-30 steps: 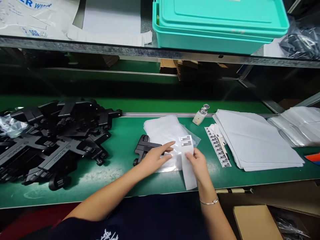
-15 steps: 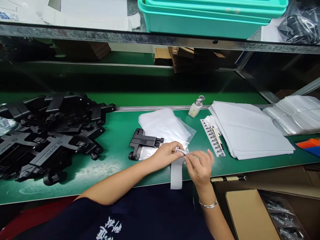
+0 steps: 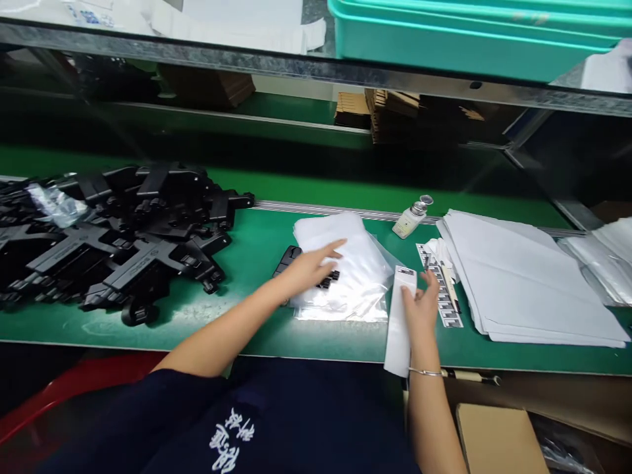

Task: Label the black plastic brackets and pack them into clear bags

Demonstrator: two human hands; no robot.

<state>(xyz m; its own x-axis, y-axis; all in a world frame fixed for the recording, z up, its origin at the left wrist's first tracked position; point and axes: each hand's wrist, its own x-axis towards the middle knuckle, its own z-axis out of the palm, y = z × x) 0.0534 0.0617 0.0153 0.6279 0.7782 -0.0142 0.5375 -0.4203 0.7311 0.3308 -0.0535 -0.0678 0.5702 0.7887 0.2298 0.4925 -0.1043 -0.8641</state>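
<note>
My left hand (image 3: 316, 266) is over the black plastic bracket (image 3: 286, 261), fingers spread and hiding much of it. The bracket lies on a stack of clear plastic bags (image 3: 353, 306). Beside the bags is a white paper strip (image 3: 397, 329) with a small dark-printed label at its top end. My right hand (image 3: 422, 304) is at the strip's right side, its thumb at the strip's edge and apart from the other fingers. A small dark piece (image 3: 427, 261) shows by those fingertips; whether it sticks to them I cannot tell. Behind them lies a black-and-white label sheet (image 3: 450, 316).
Many black brackets (image 3: 118, 257) are heaped on the left. A small bottle with a metal top (image 3: 413, 217) stands at the back. To the right lie a pen (image 3: 451, 289) and a stack of white sheets (image 3: 533, 283). A shelf edge (image 3: 296, 74) crosses above.
My hands have parted. The left has moved onto the bracket and spread its fingers; the right has moved right with the strip, which now lies right of the bags. The view has shifted left.
</note>
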